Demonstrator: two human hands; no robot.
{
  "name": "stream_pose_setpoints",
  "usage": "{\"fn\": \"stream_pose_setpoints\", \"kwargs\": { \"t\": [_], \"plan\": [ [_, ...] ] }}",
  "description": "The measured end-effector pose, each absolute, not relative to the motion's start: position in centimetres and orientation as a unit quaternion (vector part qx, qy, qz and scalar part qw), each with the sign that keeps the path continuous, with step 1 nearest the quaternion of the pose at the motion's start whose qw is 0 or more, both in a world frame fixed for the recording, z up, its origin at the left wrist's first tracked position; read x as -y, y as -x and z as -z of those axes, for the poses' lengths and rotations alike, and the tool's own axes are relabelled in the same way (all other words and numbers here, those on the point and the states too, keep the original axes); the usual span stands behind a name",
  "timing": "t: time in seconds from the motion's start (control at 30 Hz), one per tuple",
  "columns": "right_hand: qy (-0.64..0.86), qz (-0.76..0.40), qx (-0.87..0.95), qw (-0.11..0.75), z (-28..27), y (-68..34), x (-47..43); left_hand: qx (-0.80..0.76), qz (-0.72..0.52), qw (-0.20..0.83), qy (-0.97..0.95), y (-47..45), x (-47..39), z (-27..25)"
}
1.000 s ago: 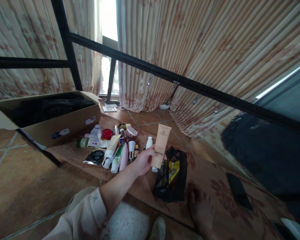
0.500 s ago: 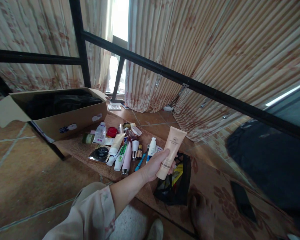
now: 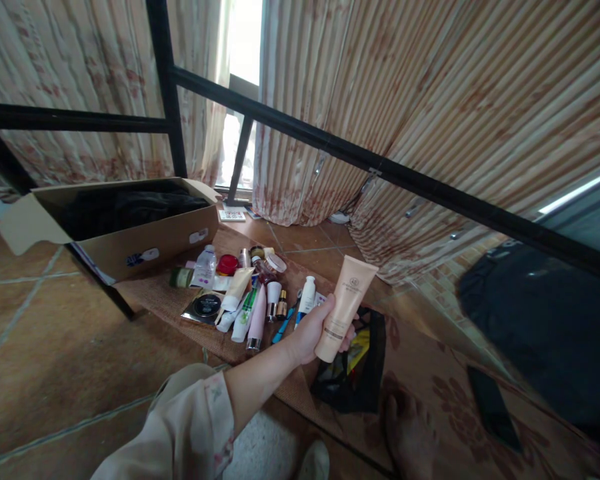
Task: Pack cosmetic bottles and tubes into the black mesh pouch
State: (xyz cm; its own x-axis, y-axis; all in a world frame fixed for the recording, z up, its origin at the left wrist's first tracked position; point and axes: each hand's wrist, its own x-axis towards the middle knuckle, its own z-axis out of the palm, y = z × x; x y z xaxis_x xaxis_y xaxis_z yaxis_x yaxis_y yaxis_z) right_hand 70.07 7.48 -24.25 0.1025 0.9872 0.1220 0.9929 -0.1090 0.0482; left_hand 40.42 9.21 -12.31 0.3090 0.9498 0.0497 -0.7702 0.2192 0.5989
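Observation:
My left hand [image 3: 316, 331] is closed around a beige squeeze tube [image 3: 347, 303], thumb on its printed front and fingers behind, its broad end tilted up and right. Below and behind the tube lies a black mesh bag [image 3: 357, 393] with something yellow inside. Just left of the hand are a white pump bottle [image 3: 307, 297] and a blue-handled item [image 3: 283, 325]. Farther left, a cluster holds a pink tube [image 3: 257, 319], a green-and-white tube [image 3: 244, 315], a cream tube [image 3: 237, 287], a red jar [image 3: 228, 264] and a clear bottle [image 3: 205, 267]. My right hand is out of view.
An open cardboard box [image 3: 150, 240] with dark contents stands at the left of the cloth-covered surface [image 3: 430, 353]. A dark phone [image 3: 493, 407] lies at the right, near what looks like a bare foot [image 3: 410, 430]. A black metal rail [image 3: 300, 130] crosses in front of the curtains.
The view has shifted slightly, so everything sits a little farther right and lower. My left hand keeps its hold on the beige tube, with almost the same tilt.

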Motion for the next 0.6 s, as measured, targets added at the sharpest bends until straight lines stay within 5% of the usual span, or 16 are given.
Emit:
{"fn": "stream_pose_setpoints", "kwargs": {
  "t": [0.6],
  "plan": [
    [0.743,0.050,0.667,0.030,23.97,-69.88,-7.39,-0.176,-0.568,0.765,-0.248,-40.47,-9.38,12.64]
  ]
}}
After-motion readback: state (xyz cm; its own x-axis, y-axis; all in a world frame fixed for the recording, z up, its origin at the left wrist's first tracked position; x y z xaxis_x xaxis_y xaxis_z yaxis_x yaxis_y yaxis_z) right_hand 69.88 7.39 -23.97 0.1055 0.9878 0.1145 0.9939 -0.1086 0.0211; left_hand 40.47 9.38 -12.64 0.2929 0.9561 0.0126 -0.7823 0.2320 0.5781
